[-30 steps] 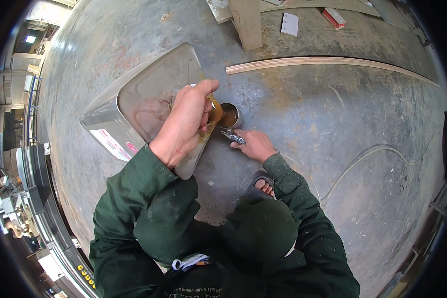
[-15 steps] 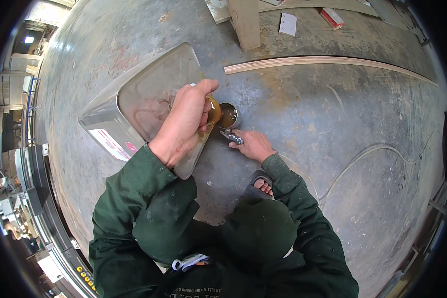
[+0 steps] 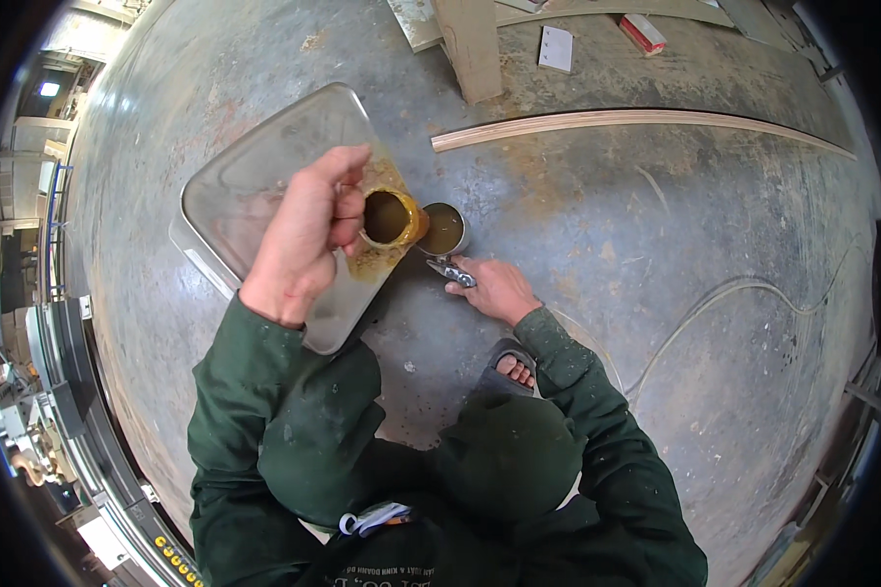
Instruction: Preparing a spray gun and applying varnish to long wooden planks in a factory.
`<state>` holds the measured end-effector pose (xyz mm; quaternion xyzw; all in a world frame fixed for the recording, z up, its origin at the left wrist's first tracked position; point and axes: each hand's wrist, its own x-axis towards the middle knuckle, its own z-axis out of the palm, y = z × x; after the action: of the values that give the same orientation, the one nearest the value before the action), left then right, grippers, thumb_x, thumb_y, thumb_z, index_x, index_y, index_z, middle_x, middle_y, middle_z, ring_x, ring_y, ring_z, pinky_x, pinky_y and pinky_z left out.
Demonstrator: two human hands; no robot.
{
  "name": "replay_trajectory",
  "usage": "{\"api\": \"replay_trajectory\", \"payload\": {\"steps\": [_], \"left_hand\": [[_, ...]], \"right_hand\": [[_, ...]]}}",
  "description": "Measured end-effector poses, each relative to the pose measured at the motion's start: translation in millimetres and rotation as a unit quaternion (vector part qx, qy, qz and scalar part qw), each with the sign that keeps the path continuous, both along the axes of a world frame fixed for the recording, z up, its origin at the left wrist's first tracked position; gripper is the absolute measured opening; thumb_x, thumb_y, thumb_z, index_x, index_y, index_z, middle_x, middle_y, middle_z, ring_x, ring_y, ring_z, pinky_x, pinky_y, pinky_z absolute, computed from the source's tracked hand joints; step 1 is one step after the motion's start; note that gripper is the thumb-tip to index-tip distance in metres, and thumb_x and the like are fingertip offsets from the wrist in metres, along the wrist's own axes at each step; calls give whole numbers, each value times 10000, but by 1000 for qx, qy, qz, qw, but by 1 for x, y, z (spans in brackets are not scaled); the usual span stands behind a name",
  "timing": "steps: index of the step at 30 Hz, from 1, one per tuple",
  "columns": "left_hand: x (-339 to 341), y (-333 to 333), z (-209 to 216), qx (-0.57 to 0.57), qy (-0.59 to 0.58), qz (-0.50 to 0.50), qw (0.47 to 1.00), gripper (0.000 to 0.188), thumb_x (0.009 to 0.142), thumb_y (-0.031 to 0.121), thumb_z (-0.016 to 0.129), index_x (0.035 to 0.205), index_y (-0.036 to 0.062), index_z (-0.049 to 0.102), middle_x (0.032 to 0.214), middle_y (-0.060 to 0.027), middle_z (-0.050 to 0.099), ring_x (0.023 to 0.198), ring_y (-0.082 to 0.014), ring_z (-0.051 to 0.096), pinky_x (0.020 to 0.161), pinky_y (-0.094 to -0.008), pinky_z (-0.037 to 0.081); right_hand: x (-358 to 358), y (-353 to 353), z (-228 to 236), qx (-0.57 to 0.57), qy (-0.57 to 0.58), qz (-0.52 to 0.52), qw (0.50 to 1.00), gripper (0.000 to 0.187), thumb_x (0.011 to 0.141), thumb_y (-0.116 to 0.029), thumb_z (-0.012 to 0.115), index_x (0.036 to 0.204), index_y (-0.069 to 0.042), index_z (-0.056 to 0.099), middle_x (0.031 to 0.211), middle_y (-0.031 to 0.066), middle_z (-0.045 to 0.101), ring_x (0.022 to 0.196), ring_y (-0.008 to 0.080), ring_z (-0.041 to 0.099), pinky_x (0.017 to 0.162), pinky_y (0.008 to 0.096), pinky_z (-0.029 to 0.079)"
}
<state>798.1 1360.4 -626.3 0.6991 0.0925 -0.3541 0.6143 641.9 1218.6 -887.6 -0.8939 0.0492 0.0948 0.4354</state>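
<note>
A large rectangular metal tin (image 3: pixel 250 161) stands in front of me on the left, its top facing up. My left hand (image 3: pixel 308 225) is closed at its top, fingers curled beside the spout; the part they grip is hidden under them. The round spout (image 3: pixel 387 217) is coated in amber liquid, with yellowish stains around it. Against the spout's right side is a small round metal can (image 3: pixel 443 231) holding brownish liquid. In my right hand (image 3: pixel 502 292) is a pair of pliers (image 3: pixel 454 274), its jaws at the small can's near rim.
A long thin wooden strip (image 3: pixel 646 119) lies on the concrete floor ahead. Beyond it are an upright board (image 3: pixel 468 49), a white rectangular piece (image 3: pixel 556 49) and a red-and-white box (image 3: pixel 642 34). A pale hose (image 3: pixel 695 313) curves along the right; machinery (image 3: pixel 69 382) lines the left.
My left hand has tipped the tin back to the left, so its spout now faces up and its labelled side is out of sight. The pliers and small can stay nearly in place.
</note>
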Motion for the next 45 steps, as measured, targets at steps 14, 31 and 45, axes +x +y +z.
{"api": "replay_trajectory", "payload": {"steps": [14, 31, 45], "left_hand": [[51, 54, 9, -19, 3, 67, 998, 355, 958, 438, 698, 818, 150, 545, 584, 94, 339, 419, -56, 239, 432, -273, 229], [113, 110, 25, -18, -31, 69, 997, 455, 1002, 522, 645, 834, 100, 620, 555, 103, 333, 405, -57, 230, 409, -274, 185], [185, 223, 10, 33, -73, 86, 993, 548, 976, 632, 644, 822, 109, 591, 539, 63, 370, 380, -63, 231, 387, -251, 157]], "right_hand": [[14, 19, 32, 29, 2, 13, 1000, 472, 923, -392, 767, 1279, -90, 695, 1019, 219, 741, 961, 463, 694, 797, 551, 540], [64, 38, 72, 52, -8, 43, 998, 425, 934, -395, 750, 1235, -97, 725, 1040, 221, 745, 982, 467, 698, 832, 550, 543], [106, 59, 96, 53, 15, 54, 997, 515, 929, -422, 763, 1341, -117, 710, 1040, 230, 740, 987, 448, 700, 854, 505, 545]]}}
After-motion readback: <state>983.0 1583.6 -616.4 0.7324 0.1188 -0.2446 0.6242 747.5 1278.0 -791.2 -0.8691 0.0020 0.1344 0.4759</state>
